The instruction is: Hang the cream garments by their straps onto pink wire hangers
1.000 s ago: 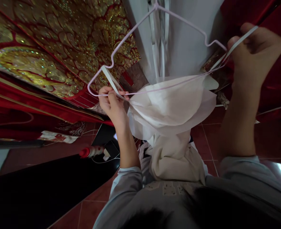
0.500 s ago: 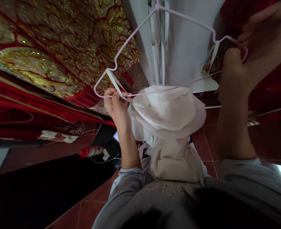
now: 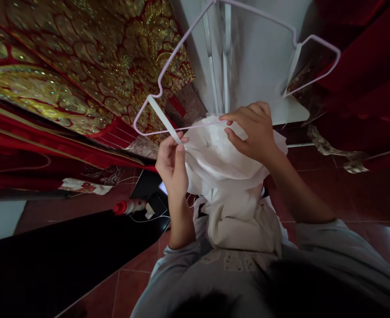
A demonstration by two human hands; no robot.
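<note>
A pale pink clothes hanger [image 3: 254, 9] hangs in front of me, with a white strap [image 3: 163, 118] looped over its left shoulder and another white strap [image 3: 293, 66] at its right notch. My left hand [image 3: 172, 165] pinches the lower end of the left strap, where it meets a white garment [image 3: 215, 163]. Over the garment's upper edge is my right hand [image 3: 253, 130], thumb and fingers apart. Its fingertips are at the hanger's bottom bar and appear to touch it. The garment droops below the bar towards my lap.
Red clothing with gold sequins [image 3: 132, 57] hangs on the left, and dark red cloth [image 3: 373, 88] on the right. White doors with long handles [image 3: 226, 62] stand behind the hanger. A red-capped bottle [image 3: 129, 206] and a phone [image 3: 163, 188] are on a black surface [image 3: 82, 256].
My right hand has come from the hanger's right end in to the middle of the bottom bar. My left hand has shifted slightly right and down, still on the strap.
</note>
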